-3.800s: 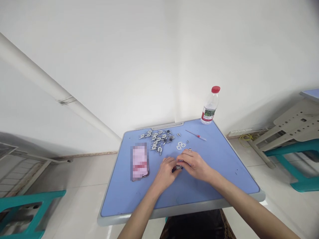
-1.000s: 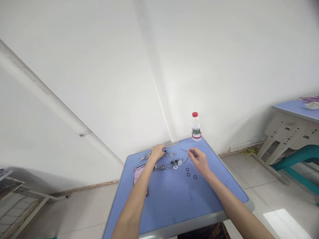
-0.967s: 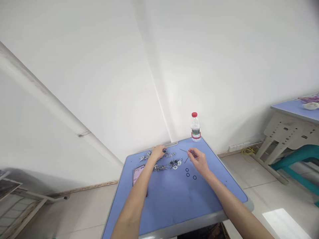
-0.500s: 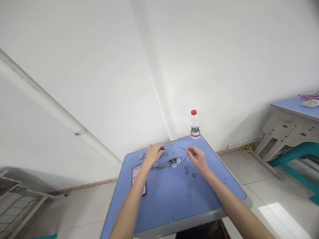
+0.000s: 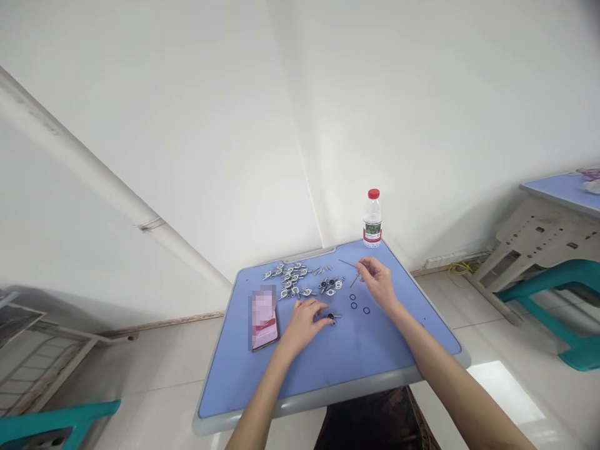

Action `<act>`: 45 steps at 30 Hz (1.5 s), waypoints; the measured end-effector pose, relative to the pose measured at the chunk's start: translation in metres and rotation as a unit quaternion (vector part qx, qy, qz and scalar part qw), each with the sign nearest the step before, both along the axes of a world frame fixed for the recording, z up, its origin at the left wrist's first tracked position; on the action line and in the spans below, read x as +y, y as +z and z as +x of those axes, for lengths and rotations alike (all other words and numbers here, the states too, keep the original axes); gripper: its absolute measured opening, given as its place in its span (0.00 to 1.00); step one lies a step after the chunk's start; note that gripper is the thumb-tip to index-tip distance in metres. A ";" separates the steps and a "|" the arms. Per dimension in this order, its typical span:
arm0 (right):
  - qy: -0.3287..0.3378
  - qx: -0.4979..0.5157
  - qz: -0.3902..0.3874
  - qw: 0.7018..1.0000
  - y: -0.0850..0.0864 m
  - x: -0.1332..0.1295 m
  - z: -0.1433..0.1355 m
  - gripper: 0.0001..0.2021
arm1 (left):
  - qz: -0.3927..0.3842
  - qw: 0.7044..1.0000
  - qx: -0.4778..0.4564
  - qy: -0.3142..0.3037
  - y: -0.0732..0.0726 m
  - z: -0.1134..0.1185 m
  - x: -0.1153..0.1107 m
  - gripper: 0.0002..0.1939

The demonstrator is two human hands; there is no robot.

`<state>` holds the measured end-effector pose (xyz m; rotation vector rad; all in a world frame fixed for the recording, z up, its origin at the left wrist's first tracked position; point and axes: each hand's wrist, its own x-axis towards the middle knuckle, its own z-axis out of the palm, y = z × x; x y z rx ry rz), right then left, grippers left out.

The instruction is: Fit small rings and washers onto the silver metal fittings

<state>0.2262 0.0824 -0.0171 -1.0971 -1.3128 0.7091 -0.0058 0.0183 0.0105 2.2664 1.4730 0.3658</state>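
Observation:
My left hand is low over the table with thumb and forefinger apart. At its thumb tip is a small metal part with a black round piece; whether the thumb touches it I cannot tell. My right hand is closed on a thin metal tool, whose two slender legs stick out leftward and downward from the fingers. Several black rubber rings lie below that hand. Between the hands is a small pile of metal pieces with black parts and a flat pale plate.
Many metal fittings lie at the back left of the blue table, with small pins beside them. A phone is left of my left hand. A red-capped bottle stands at the back right corner, near the wall.
My left hand has come from the back-left fittings toward the front middle, bringing the black-topped metal part, and its fingers have parted. My right hand keeps the tool. The view has shifted slightly.

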 end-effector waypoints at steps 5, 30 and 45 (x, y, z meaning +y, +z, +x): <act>-0.008 0.002 -0.010 1.000 0.000 0.001 0.003 0.13 | -0.019 0.998 -0.067 -0.009 -0.004 -0.007 -0.002 0.16; 0.123 -0.516 -0.066 0.845 0.038 0.067 -0.091 0.10 | -0.014 0.993 -0.114 -0.018 -0.021 -0.003 -0.005 0.19; 0.168 -0.515 -0.079 0.837 0.062 0.023 -0.060 0.08 | -0.008 0.990 -0.136 -0.021 -0.026 -0.003 -0.007 0.14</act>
